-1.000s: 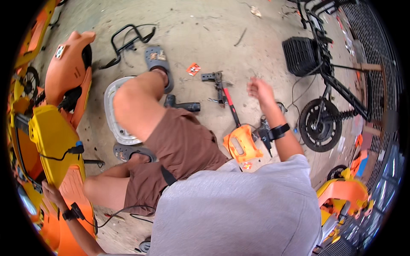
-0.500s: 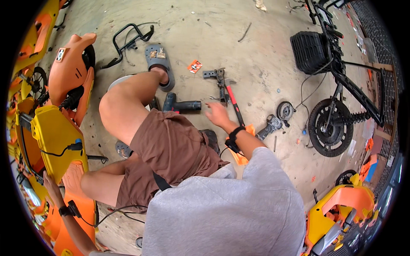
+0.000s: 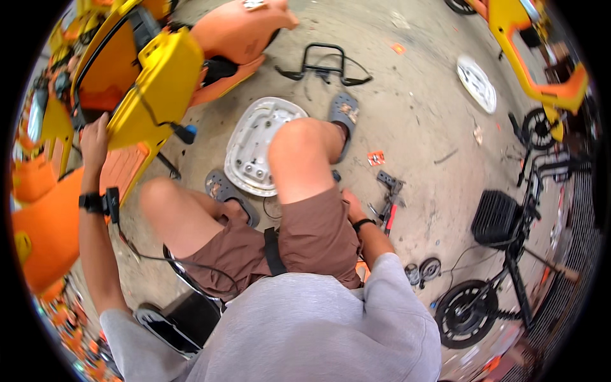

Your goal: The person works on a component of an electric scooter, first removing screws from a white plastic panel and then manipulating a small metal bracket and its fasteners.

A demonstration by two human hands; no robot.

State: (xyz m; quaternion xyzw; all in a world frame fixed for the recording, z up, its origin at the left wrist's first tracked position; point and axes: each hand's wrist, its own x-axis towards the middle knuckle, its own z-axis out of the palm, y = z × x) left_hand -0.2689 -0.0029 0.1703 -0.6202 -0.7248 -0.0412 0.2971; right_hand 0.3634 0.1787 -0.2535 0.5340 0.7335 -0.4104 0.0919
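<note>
My left hand (image 3: 95, 141) grips the near edge of a yellow body panel (image 3: 160, 89) on an orange-and-yellow scooter. A black cable with a blue-tipped connector (image 3: 184, 134) hangs from this panel. Beside my right thigh, my right hand (image 3: 352, 207) is low near the floor, its fingers mostly hidden by the leg and blurred. Just to its right lie a hammer (image 3: 391, 218) with a red-and-black handle and a dark metal bracket (image 3: 389, 184). Whether the right hand holds anything does not show. A small dark thing (image 3: 336, 175) peeks out beyond my knee.
A white plastic cover (image 3: 245, 153) lies by my feet, with a black tubular rack (image 3: 324, 60) beyond it. To the right stands a black frame with a basket (image 3: 503, 218) and wheel (image 3: 466, 314). An orange scooter body (image 3: 232, 32) stands far left; another white cover (image 3: 476, 84) lies far right.
My view has swung left, bringing the white cover into sight. My left hand has come up along the yellow panel's edge. My right hand has dropped beside the thigh, and the cordless drill is now hidden.
</note>
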